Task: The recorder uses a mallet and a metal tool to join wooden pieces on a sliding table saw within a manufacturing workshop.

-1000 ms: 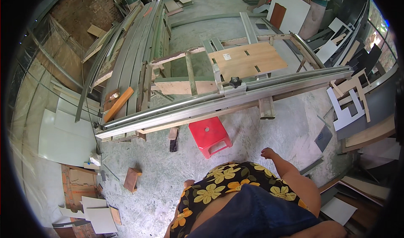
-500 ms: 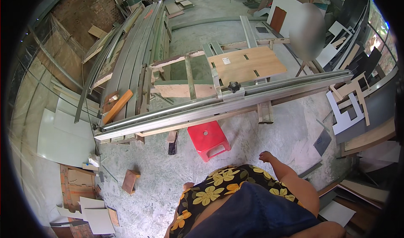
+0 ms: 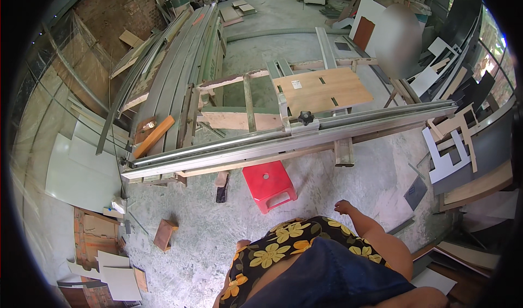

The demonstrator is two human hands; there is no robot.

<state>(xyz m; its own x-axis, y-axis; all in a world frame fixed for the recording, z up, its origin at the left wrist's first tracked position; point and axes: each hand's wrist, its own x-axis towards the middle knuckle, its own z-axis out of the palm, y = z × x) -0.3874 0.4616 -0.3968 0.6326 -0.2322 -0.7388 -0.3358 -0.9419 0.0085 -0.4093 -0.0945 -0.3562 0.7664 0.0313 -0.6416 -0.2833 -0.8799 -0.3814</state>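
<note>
My right hand [image 3: 342, 206] hangs over the floor beside the flowered apron or garment I wear [image 3: 272, 248]. Its fingers look loosely curled, and no object shows in them. Only a small part of my left hand [image 3: 243, 244] shows past the garment, its fingers hidden. Both hands are apart from the things around. Ahead of me stands a red plastic stool [image 3: 267, 181] with a round hole in its seat. Beyond it, a long metal rail [image 3: 239, 149] crosses the sliding table saw's frame. A slotted wooden board [image 3: 321, 91] lies behind the black star knob [image 3: 305, 118].
An orange wood strip [image 3: 154, 137] rests on the grey machine bed [image 3: 173, 84] at left. On the floor lie a brown block [image 3: 163, 235] and a dark-and-tan piece [image 3: 221, 191]. White cut-out panels [image 3: 448, 158] and other sheets lean at right; white boards [image 3: 76, 169] stand at left.
The whole scene has shifted slightly downward in the picture, with the far floor showing more. My hands hang in nearly the same places, and no object has been moved.
</note>
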